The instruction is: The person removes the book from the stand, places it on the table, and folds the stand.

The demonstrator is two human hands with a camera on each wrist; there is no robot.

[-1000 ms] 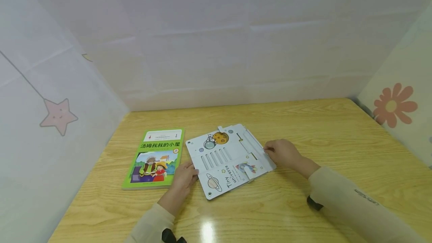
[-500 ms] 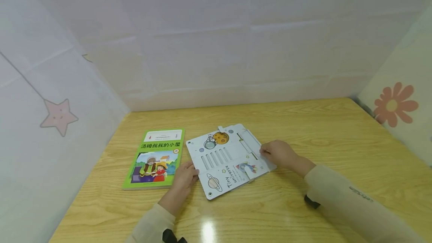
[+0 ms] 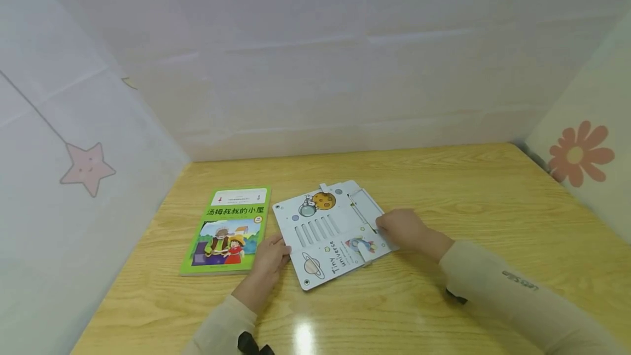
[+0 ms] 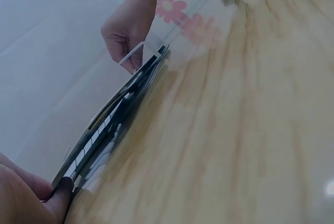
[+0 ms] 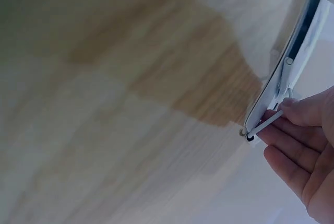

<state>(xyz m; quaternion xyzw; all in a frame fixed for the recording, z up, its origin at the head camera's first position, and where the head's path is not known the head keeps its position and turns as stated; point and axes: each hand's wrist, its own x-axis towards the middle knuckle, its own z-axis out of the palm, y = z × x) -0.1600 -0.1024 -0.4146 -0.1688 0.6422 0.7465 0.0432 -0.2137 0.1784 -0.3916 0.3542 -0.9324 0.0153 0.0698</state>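
Note:
A white book stand (image 3: 342, 229) printed with an astronaut, planets and "Tiny universe" lies folded on the wooden table, turned at an angle. My left hand (image 3: 268, 259) grips its left edge, thumb and fingers on either side of the panel in the left wrist view. At the opposite edge, my right hand (image 3: 404, 229) pinches a thin white wire bar (image 5: 269, 124) between thumb and fingers. That bar stands tilted up from the panel (image 4: 130, 52). Part of the stand's right edge is hidden behind the right hand.
A green picture book (image 3: 227, 234) lies flat just left of the stand, close to my left hand. Pale cloth (image 3: 345, 81) hangs behind the wooden table (image 3: 473, 185) and along both sides, with a star (image 3: 87, 170) and a flower (image 3: 574, 155) on it.
My right hand has moved leftward over the stand's right edge, swinging the wire bar with it. The left hand and the stand stay in place.

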